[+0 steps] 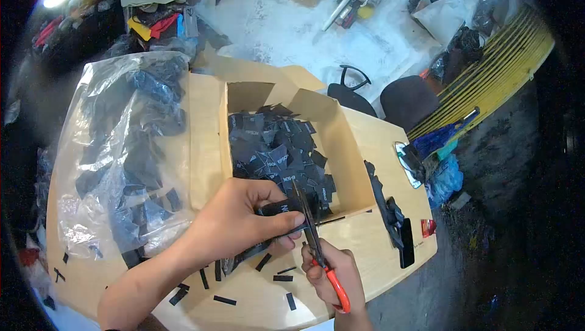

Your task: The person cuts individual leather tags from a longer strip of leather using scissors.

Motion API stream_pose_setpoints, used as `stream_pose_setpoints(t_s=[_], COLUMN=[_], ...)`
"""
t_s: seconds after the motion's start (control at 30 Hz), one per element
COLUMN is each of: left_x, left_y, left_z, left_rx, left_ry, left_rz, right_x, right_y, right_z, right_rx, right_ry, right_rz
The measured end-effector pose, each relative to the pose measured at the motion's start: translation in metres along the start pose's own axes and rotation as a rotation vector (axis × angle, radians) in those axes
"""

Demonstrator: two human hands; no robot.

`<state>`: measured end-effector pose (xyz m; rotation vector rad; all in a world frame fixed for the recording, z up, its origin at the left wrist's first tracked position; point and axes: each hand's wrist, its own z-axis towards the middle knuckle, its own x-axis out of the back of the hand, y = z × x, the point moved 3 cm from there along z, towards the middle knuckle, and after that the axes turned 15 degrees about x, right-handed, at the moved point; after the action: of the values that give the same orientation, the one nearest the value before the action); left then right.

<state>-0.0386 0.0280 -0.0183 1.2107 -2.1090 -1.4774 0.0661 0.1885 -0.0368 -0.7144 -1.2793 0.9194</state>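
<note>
My left hand (259, 215) pinches a black fabric label strip (278, 208) with white lettering between thumb and fingers, above the near edge of an open cardboard box (347, 154). My right hand (334, 268) grips scissors (315, 244) by their red handles. The dark blades point up and away, right beside the left thumb and the end of the strip. Inside the box lies a heap of black cut labels (262, 142), some printed "EPSON". More of the black strip (244, 255) trails below my left hand, partly hidden by it.
Small black offcuts (225, 300) are scattered on the table's (390, 270) near side. A clear plastic bag (122, 148) with dark pieces lies left of the box. At right are a phone (406, 243) and black cloth (384, 203). Chairs (408, 99) stand beyond.
</note>
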Motion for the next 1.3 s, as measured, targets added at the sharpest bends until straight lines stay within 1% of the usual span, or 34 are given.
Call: stream_pose_setpoints(t_s=[0.13,0.27,0.33,0.4,0.43,0.5,0.57,0.67,0.7,0.77,0.8,0.83,0.87,0.93,0.97,1.03,1.07,1.1,1.17,1.23,1.3], left_x=[0.000,0.001,0.002,0.002,0.002,0.000,-0.001,-0.001,-0.002,-0.002,-0.001,-0.002,-0.003,-0.007,-0.009,-0.014,-0.018,-0.020,-0.023,-0.023,-0.021], left_y=[-0.002,-0.002,-0.001,-0.001,-0.001,0.003,0.004,0.003,0.003,0.000,-0.003,-0.002,-0.002,0.003,0.007,0.014,0.015,0.016,0.017,0.018,0.019], left_z=[0.001,0.002,0.002,0.004,0.004,0.001,-0.001,-0.001,-0.001,0.001,0.004,0.003,0.002,-0.005,-0.010,-0.019,-0.023,-0.026,-0.031,-0.031,-0.030], left_rx=[-0.016,-0.011,-0.057,-0.078,-0.099,-0.067,-0.037,-0.030,-0.042,-0.057,-0.097,-0.137,-0.141,-0.183,-0.184,-0.098,-0.129,-0.132,-0.141,-0.129,-0.159], left_ry=[0.008,-0.002,0.041,0.041,0.041,0.048,0.055,0.055,0.037,0.019,0.012,0.004,0.003,-0.037,-0.043,-0.126,-0.140,-0.139,-0.176,-0.166,-0.160], left_rz=[0.026,0.033,0.112,0.118,0.124,0.117,0.111,0.115,0.090,0.067,0.072,0.077,0.078,-0.011,-0.007,0.090,0.087,0.090,0.150,0.159,0.174], right_x=[0.000,0.002,0.001,0.001,0.001,0.001,0.000,0.001,0.003,0.004,0.006,0.008,0.011,0.020,0.021,0.024,0.024,0.025,0.026,0.025,0.024], right_y=[0.002,0.005,0.007,0.003,0.003,0.006,0.011,0.026,0.024,0.016,0.012,0.006,-0.003,-0.016,-0.023,-0.042,-0.049,-0.050,-0.052,-0.057,-0.057], right_z=[-0.001,-0.004,-0.004,-0.001,0.000,0.001,0.001,-0.003,-0.003,-0.001,0.001,0.001,0.002,0.006,0.008,0.013,0.016,0.018,0.023,0.025,0.026], right_rx=[0.047,-0.025,-0.044,0.058,0.058,-0.001,0.009,-0.071,-0.070,-0.034,0.011,0.014,0.040,0.113,0.114,0.176,0.188,0.193,0.277,0.261,0.252], right_ry=[-0.014,-0.040,-0.065,-0.062,-0.062,-0.082,-0.075,-0.034,-0.031,0.028,0.023,0.025,0.077,0.146,0.153,0.268,0.304,0.306,0.266,0.284,0.303], right_rz=[-0.049,-0.058,-0.053,-0.158,-0.158,-0.131,-0.158,0.098,0.097,0.497,0.593,0.592,0.539,0.447,0.445,0.322,0.298,0.299,0.254,0.247,0.306])
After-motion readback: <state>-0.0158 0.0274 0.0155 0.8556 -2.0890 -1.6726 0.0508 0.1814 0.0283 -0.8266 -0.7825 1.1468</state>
